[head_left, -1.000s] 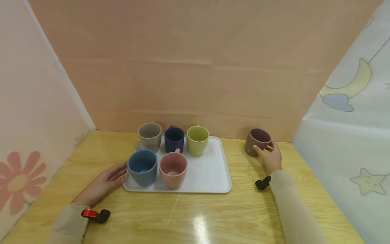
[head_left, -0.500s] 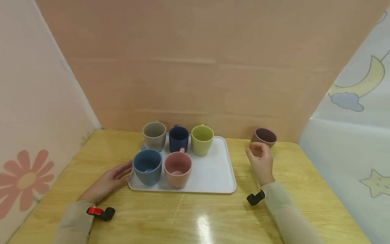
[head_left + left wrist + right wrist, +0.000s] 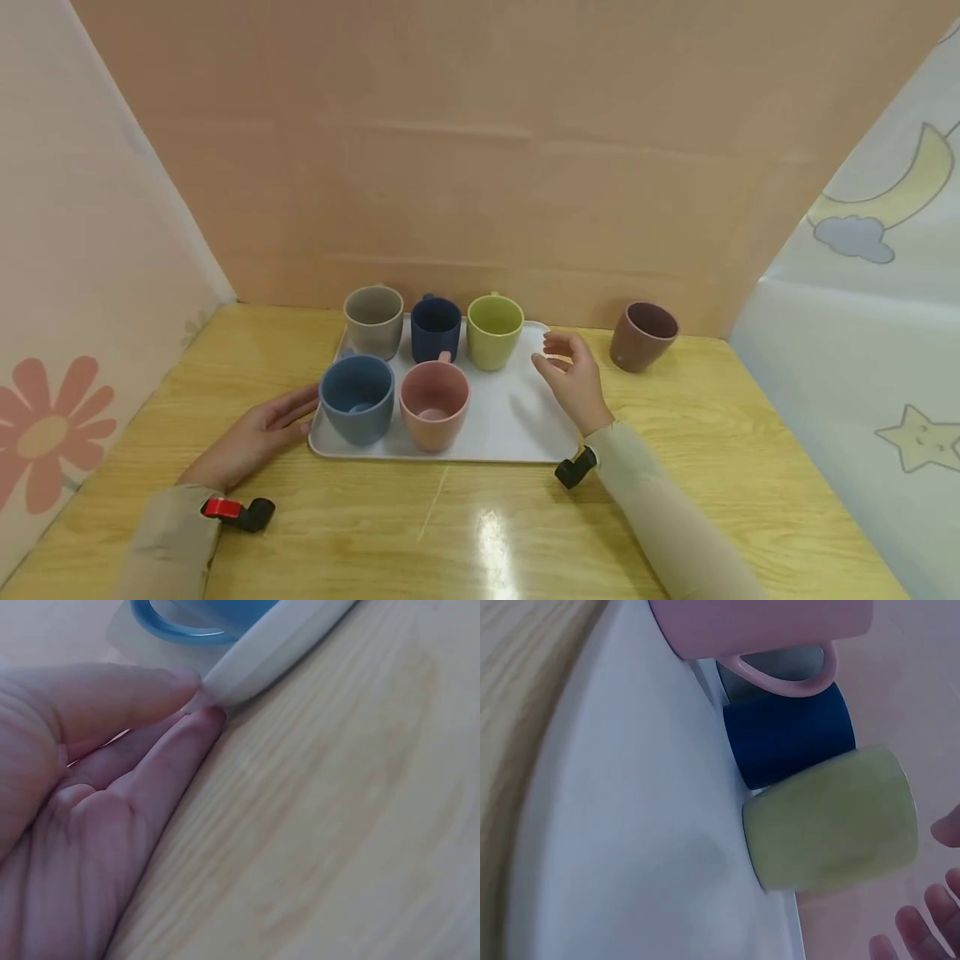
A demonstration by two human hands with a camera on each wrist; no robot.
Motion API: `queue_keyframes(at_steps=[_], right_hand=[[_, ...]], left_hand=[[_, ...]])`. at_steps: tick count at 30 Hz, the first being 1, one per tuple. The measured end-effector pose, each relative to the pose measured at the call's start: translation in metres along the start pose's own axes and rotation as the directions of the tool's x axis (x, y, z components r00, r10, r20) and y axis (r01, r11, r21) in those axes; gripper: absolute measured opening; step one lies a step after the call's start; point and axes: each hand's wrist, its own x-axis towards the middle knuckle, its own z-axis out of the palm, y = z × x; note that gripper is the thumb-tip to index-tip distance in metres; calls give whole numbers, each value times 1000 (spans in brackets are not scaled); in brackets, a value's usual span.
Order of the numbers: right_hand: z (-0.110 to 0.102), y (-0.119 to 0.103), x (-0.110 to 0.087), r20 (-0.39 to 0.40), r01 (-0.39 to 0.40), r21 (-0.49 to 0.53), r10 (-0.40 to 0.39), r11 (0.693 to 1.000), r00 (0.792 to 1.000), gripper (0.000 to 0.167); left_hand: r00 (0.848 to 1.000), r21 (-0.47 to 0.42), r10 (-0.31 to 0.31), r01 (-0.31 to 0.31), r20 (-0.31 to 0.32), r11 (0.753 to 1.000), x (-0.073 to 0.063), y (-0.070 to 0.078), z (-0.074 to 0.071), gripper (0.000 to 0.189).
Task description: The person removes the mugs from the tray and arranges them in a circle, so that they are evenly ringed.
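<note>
A white tray (image 3: 495, 442) bears a blue mug (image 3: 357, 400), a pink mug (image 3: 434, 408), a grey mug (image 3: 373, 323), a navy mug (image 3: 436, 332) and a yellow-green mug (image 3: 494, 333). My left hand (image 3: 255, 433) is at the tray's left edge; in the left wrist view the thumb and fingertips (image 3: 204, 724) pinch its rim. Over the tray's right side hovers my right hand (image 3: 573, 379), fingers loosely curved and holding nothing, to the right of the yellow-green mug. Standing on the table beyond that hand is a brown-purple mug (image 3: 637, 346), handle not visible.
A wooden table (image 3: 375, 533) carries everything. A brownish-orange backdrop (image 3: 480, 167) rises behind the mugs. Patterned side panels stand left (image 3: 90, 208) and right (image 3: 840, 350).
My right hand has let go of the brown-purple mug and moved left, over the tray. That mug stays on the table. The left hand keeps its place at the tray.
</note>
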Motion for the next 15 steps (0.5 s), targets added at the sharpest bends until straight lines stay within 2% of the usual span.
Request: queue_keyframes(at_steps=[3, 8, 10, 15], right_hand=[[13, -1, 7, 15, -14, 37, 14, 999, 1000, 53], [30, 6, 16, 100, -83, 29, 80, 996, 992, 78], [35, 9, 19, 116, -88, 26, 85, 996, 990, 86], [44, 10, 28, 118, -102, 63, 94, 993, 989, 89]], left_hand=[[1000, 0, -2, 2, -7, 1000, 0, 1, 0, 64], [1000, -10, 0, 0, -3, 1000, -2, 1, 0, 66], [1000, -13, 6, -6, -2, 1000, -2, 2, 0, 65], [1000, 11, 20, -20, -4, 1000, 1, 5, 1, 65]])
